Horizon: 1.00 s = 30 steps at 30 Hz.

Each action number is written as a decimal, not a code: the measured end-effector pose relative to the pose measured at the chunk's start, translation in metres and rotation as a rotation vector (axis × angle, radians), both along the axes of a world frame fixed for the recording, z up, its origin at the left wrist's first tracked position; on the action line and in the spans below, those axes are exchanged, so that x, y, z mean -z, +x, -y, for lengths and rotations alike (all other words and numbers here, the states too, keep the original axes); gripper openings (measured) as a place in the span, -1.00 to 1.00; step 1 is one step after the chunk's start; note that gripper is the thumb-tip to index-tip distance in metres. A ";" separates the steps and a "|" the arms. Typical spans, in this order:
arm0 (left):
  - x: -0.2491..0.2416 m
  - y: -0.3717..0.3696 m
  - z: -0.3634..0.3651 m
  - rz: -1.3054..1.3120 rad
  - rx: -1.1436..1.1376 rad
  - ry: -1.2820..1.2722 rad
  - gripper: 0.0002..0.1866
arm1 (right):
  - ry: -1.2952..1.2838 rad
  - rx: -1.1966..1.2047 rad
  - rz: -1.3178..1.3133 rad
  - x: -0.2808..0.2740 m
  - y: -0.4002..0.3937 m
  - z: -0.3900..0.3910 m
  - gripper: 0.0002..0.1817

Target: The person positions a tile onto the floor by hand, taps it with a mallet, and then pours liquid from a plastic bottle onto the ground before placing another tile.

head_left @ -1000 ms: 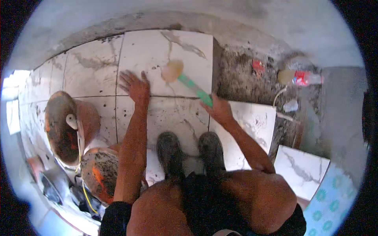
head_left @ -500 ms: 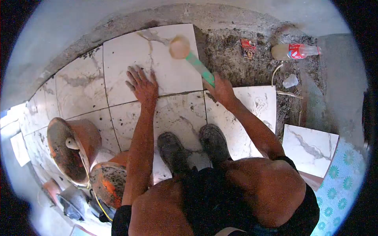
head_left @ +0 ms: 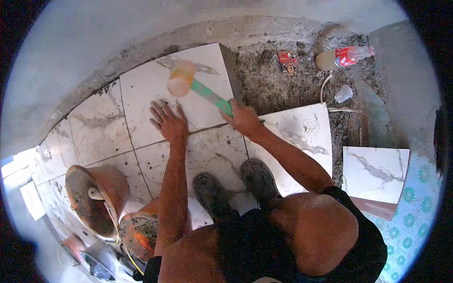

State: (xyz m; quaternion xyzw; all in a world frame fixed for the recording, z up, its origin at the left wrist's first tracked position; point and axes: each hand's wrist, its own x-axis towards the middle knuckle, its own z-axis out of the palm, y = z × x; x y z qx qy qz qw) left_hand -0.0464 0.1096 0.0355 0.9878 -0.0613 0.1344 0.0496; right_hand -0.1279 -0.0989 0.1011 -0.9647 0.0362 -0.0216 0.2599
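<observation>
My right hand (head_left: 244,120) is wrapped round the green handle of a rubber mallet (head_left: 181,78). The mallet's pale, yellowish head hangs over the upper middle of a white marbled floor tile (head_left: 207,94). Flat on that same tile, fingers spread, lies my left hand (head_left: 169,121), just below the mallet head. This tile borders bare rough ground on its right and meets other laid tiles on its left and near sides. Both my shoes stand on the tiles below.
Two mortar-smeared orange buckets (head_left: 121,191) stand at the left. On the rough ground lie a bottle with a red label (head_left: 345,57), a crumpled red packet (head_left: 287,62) and a plastic cup (head_left: 343,93). Loose tiles (head_left: 375,170) rest at the right, by a blue flowered sheet (head_left: 409,220).
My right hand and the mallet have moved left, the head now lower over the tile. My left hand stays flat on it. The view has shifted slightly.
</observation>
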 end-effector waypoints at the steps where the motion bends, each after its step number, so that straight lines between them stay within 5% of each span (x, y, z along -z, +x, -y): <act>1: -0.001 0.002 0.001 -0.027 -0.016 -0.013 -0.38 | -0.013 0.015 -0.104 0.011 0.004 -0.001 -0.59; 3: -0.001 0.001 0.003 -0.017 -0.021 -0.013 -0.38 | -0.028 0.023 -0.216 0.015 0.005 -0.001 -0.58; 9: 0.005 0.004 -0.001 -0.032 -0.039 -0.001 -0.36 | -0.025 -0.028 0.021 0.011 0.001 -0.012 -0.55; 11: 0.003 0.002 0.001 -0.020 -0.029 -0.025 -0.36 | 0.035 0.075 -0.321 0.011 0.004 -0.007 -0.56; 14: 0.005 0.001 0.001 -0.076 -0.056 0.000 -0.35 | 0.073 0.053 -0.143 -0.014 -0.023 -0.010 -0.55; 30: 0.003 -0.002 0.003 0.055 -0.085 -0.008 -0.38 | 0.065 0.000 -0.356 -0.006 -0.081 0.007 -0.50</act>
